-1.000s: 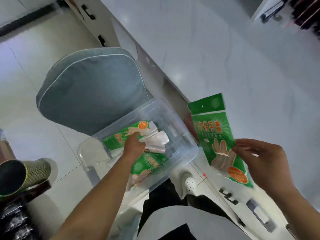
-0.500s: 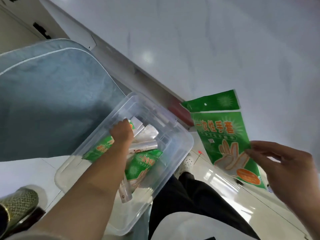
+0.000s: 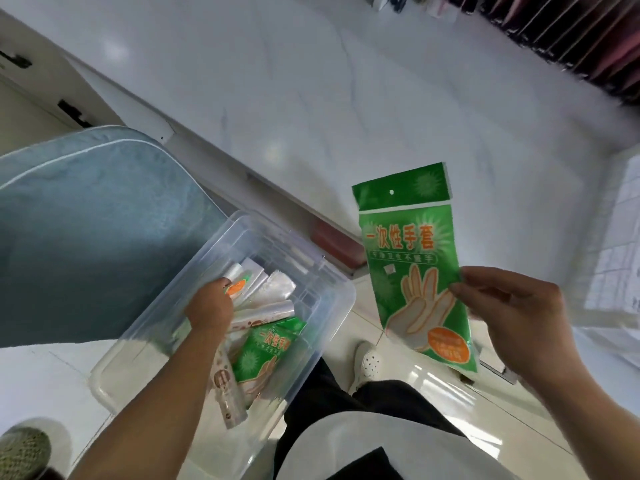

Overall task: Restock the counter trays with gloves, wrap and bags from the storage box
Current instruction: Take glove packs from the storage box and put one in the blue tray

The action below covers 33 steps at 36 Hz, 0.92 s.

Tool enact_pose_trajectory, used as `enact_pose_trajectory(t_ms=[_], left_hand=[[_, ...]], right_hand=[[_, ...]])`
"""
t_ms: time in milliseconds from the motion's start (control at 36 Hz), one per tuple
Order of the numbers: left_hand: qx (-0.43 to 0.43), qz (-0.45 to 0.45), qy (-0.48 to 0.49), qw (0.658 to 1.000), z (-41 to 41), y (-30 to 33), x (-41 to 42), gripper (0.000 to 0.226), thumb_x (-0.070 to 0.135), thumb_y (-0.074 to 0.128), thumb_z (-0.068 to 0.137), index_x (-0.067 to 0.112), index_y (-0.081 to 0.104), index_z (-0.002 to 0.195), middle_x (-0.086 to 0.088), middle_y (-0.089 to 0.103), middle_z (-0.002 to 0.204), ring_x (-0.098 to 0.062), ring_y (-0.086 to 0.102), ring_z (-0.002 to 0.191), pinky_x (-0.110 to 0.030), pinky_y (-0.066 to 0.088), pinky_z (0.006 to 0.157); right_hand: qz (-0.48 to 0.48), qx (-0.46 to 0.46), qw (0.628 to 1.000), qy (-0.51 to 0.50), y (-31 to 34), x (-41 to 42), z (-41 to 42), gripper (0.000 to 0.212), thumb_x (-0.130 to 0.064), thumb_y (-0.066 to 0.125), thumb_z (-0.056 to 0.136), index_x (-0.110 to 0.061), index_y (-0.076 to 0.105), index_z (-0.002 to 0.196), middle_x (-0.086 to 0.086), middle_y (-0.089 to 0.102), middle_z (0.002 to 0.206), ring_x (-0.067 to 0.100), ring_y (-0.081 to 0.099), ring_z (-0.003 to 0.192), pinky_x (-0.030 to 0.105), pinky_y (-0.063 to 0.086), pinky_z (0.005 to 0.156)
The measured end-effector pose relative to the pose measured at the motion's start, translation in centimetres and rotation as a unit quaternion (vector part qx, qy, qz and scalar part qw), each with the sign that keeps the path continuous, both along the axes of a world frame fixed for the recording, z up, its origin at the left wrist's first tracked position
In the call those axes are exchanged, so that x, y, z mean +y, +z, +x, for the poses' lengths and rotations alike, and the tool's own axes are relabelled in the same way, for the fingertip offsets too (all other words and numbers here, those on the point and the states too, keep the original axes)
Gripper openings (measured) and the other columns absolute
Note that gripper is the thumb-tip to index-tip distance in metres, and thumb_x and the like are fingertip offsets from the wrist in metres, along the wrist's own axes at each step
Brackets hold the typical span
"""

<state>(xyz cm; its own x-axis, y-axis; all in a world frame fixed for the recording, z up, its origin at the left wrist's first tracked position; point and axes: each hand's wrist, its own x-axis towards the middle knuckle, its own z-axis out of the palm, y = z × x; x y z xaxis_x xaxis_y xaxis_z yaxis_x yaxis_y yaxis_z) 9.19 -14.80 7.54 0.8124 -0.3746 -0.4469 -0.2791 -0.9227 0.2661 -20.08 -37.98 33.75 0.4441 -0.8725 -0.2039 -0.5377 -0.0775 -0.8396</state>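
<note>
2 hands [image 3: 512, 313] [image 3: 209, 308], 3 glove packs [image 3: 415, 268] — 1 box [image 3: 322, 271]

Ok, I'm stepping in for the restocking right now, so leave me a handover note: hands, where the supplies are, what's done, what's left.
Right hand: pinches one green glove packet by its edge, held up in front of the white counter.
Left hand: down in the clear storage box, fingers on another glove packet; whether it grips it, I cannot tell.
In the box: a further green packet and clear rolls.
Done: one packet is out of the box.
Left: place it; no counter tray clearly in view. Then move the rest.
</note>
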Motion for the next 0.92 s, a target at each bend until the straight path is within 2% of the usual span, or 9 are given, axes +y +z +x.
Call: enact_pose_trajectory(t_ms=[167,306,389,444,528,639,722,806,917], left_hand=[[-0.017,-0.176,0.088,0.98,-2.3,7.7,1.0,0.024,0.009,0.065,0.088,0.014,0.073,0.111,-0.014,0.073,0.098,-0.035,0.065,0.089,-0.037,0.047,0.07],[0.027,-0.301,0.185,0.935,-4.4,15.6,1.2,0.013,0.011,0.072,0.082,0.016,0.077,0.093,0.009,0.067,0.068,-0.02,0.064,0.073,-0.029,0.046,0.065],[0.058,-0.376,0.221,0.898,-6.1,20.3,1.1,0.027,0.004,0.074,0.081,0.031,0.077,0.084,0.016,0.074,0.073,-0.013,0.069,0.075,-0.027,0.053,0.072],[0.076,-0.42,0.231,0.874,-7.0,23.4,0.7,0.032,0.002,0.075,0.08,0.034,0.077,0.082,0.011,0.077,0.08,-0.013,0.071,0.076,-0.029,0.055,0.072],[0.1,-0.47,0.237,0.844,-7.9,27.5,-0.5,0.029,0.001,0.075,0.08,0.03,0.079,0.083,0.001,0.078,0.084,-0.013,0.072,0.071,-0.027,0.056,0.058],[0.151,-0.515,0.209,0.818,-8.6,31.9,-3.0,0.021,0.003,0.071,0.083,0.014,0.076,0.099,-0.006,0.077,0.097,-0.021,0.073,0.085,-0.037,0.06,0.072],[0.18,-0.538,0.191,0.801,-9.1,33.9,-5.1,0.023,0.001,0.066,0.086,0.008,0.071,0.107,-0.003,0.077,0.097,-0.018,0.073,0.083,-0.034,0.061,0.065],[0.22,-0.548,0.185,0.786,-9.2,34.9,-7.1,0.027,0.003,0.064,0.085,0.005,0.067,0.112,-0.005,0.074,0.098,-0.02,0.071,0.081,-0.035,0.061,0.066],[0.29,-0.556,0.177,0.759,-9.0,35.1,-10.0,0.025,0.008,0.069,0.076,0.015,0.069,0.1,-0.003,0.076,0.089,-0.016,0.072,0.073,-0.031,0.06,0.063]], right_hand=[[0.027,-0.065,0.997,-0.005,0.7,-2.1,-1.1,0.034,-0.005,0.076,0.08,-0.039,0.077,0.079,-0.011,0.077,0.081,0.01,0.074,0.073,0.019,0.056,0.057],[0.026,-0.081,0.996,-0.027,1.4,-4.0,-2.5,0.026,-0.007,0.077,0.08,-0.033,0.073,0.085,-0.01,0.077,0.081,0.016,0.074,0.075,0.026,0.061,0.06],[0.023,-0.09,0.995,-0.035,1.4,-5.0,-3.1,0.028,-0.007,0.077,0.08,-0.034,0.072,0.082,-0.014,0.076,0.078,0.013,0.073,0.072,0.03,0.062,0.062],[0.021,-0.098,0.994,-0.039,1.2,-5.5,-3.4,0.029,-0.007,0.077,0.08,-0.036,0.071,0.082,-0.019,0.075,0.075,0.007,0.071,0.067,0.027,0.061,0.059],[0.032,-0.12,0.991,-0.048,1.2,-6.0,-3.9,0.031,-0.006,0.077,0.08,-0.036,0.071,0.082,-0.02,0.074,0.073,0.003,0.069,0.064,0.02,0.058,0.056],[0.041,-0.138,0.988,-0.055,1.4,-6.6,-5.2,0.025,-0.004,0.075,0.081,-0.027,0.072,0.088,-0.017,0.074,0.071,0.001,0.069,0.063,0.017,0.055,0.053],[0.034,-0.142,0.987,-0.06,1.8,-7.0,-6.4,0.023,-0.005,0.075,0.082,-0.018,0.074,0.102,-0.012,0.074,0.078,0.002,0.068,0.063,0.018,0.057,0.054],[0.018,-0.152,0.985,-0.074,2.3,-7.2,-7.9,0.023,-0.006,0.075,0.082,-0.021,0.074,0.101,-0.011,0.075,0.081,0.003,0.068,0.063,0.02,0.058,0.058],[0.006,-0.171,0.982,-0.085,3.3,-7.4,-9.6,0.026,-0.008,0.075,0.082,-0.033,0.073,0.087,-0.018,0.075,0.081,0.004,0.069,0.065,0.018,0.058,0.061]])
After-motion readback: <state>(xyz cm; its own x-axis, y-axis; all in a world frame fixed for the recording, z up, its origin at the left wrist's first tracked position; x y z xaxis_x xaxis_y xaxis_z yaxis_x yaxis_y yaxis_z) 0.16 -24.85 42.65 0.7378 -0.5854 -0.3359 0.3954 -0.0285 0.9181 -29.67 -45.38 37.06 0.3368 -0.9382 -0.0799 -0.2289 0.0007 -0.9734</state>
